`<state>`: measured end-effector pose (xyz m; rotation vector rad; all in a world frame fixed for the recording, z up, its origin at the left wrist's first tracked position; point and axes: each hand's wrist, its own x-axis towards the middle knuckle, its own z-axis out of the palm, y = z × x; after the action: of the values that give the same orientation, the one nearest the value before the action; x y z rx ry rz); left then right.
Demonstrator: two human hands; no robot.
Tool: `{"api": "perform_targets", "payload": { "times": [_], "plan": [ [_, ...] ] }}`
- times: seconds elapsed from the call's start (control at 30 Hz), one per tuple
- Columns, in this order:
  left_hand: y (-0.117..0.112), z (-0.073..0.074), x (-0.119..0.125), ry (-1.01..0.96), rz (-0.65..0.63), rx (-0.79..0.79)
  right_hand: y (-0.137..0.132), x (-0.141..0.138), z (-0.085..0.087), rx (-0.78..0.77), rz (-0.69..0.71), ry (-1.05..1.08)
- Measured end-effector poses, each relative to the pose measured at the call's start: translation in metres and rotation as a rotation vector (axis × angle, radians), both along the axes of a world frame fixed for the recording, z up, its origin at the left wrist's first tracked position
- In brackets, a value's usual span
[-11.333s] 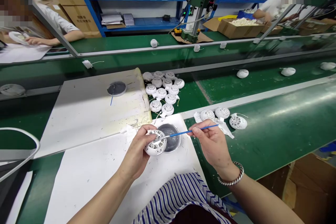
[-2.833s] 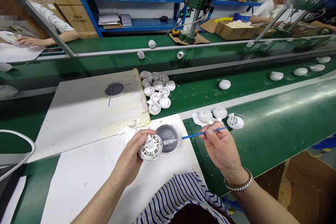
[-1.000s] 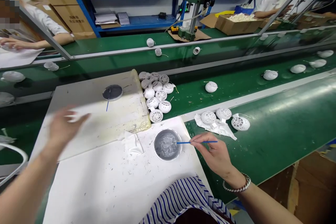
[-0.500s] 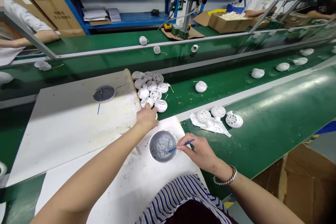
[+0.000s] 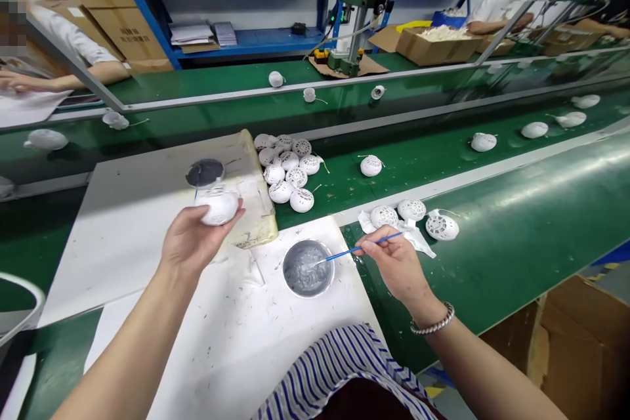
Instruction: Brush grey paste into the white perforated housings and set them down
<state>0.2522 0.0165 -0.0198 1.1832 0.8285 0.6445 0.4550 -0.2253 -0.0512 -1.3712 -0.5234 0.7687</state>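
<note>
My left hand [image 5: 189, 246] is closed around a white rounded housing [image 5: 220, 206], raised over the white board [image 5: 138, 223]. Pinched in my right hand [image 5: 394, 262] is a thin blue brush [image 5: 344, 253], its tip inside a round dish of grey paste [image 5: 308, 269]. That dish rests on a white sheet [image 5: 236, 341] in front of me. Beyond it lies a cluster of white housings [image 5: 296, 177] with slotted openings. A second round dish of grey paste [image 5: 205, 172], with a blue stick in it, sits on the board behind my left hand.
Several white housings [image 5: 484, 142] are spaced along the green conveyor [image 5: 423, 144]. To the right, a few more lie by a crumpled white cloth [image 5: 423, 244]. A press stand [image 5: 352, 46] is on the far bench. Co-workers sit at far left and far right.
My left hand has moved from the cluster leftward, now carrying one white housing. My right hand has shifted slightly right and up, with the brush tip still in the dish.
</note>
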Motion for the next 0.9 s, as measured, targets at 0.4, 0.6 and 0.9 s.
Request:
{"api": "perform_targets", "payload": {
  "times": [0.4, 0.6, 0.9],
  "plan": [
    [-0.097, 0.001, -0.028, -0.095, -0.236, -0.147, -0.003, -0.013, 0.024, 0.217, -0.043, 0.072],
    [-0.116, 0.001, -0.025, -0.218, -0.304, -0.226, -0.004, -0.020, 0.040, 0.306, -0.048, 0.077],
    [-0.127, 0.015, -0.012, -0.229, -0.072, -0.567, -0.007, -0.031, 0.045, 0.315, 0.019, 0.052]
  ]
}}
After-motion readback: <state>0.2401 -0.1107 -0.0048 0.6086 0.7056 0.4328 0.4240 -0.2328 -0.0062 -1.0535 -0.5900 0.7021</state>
